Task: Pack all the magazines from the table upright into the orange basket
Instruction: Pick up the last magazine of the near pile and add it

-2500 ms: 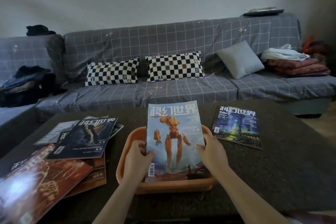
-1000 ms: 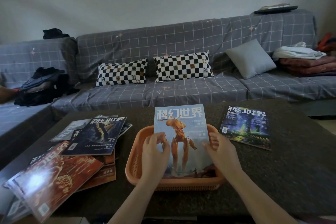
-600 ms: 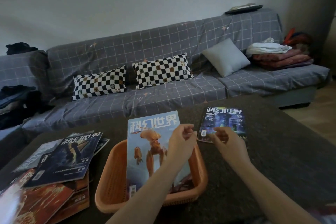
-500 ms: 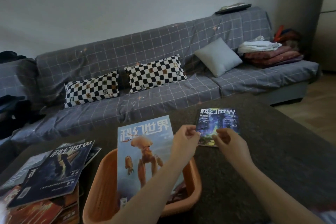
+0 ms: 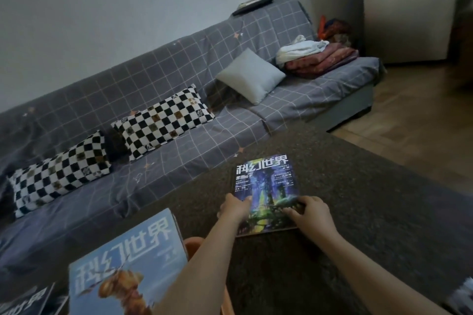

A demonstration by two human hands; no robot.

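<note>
A dark blue magazine (image 5: 266,181) lies flat on the dark table (image 5: 371,212), right of the orange basket (image 5: 193,243). My left hand (image 5: 234,208) grips its lower left edge, thumb on the cover. My right hand (image 5: 311,215) holds its lower right corner with curled fingers on the cover. A light blue magazine (image 5: 128,258) stands upright in the basket, leaning back at the lower left. My left forearm hides most of the basket. Part of another magazine (image 5: 23,302) shows at the bottom left corner.
A grey checked sofa (image 5: 179,161) runs behind the table with two checkered pillows (image 5: 163,120), a grey cushion (image 5: 252,75) and folded blankets (image 5: 317,59). Wooden floor (image 5: 422,123) lies to the right. A printed item (image 5: 460,296) sits at the table's near right edge.
Both hands left the light blue magazine standing in the basket, reached right and took hold of the dark blue magazine. The view turned right and tilted.
</note>
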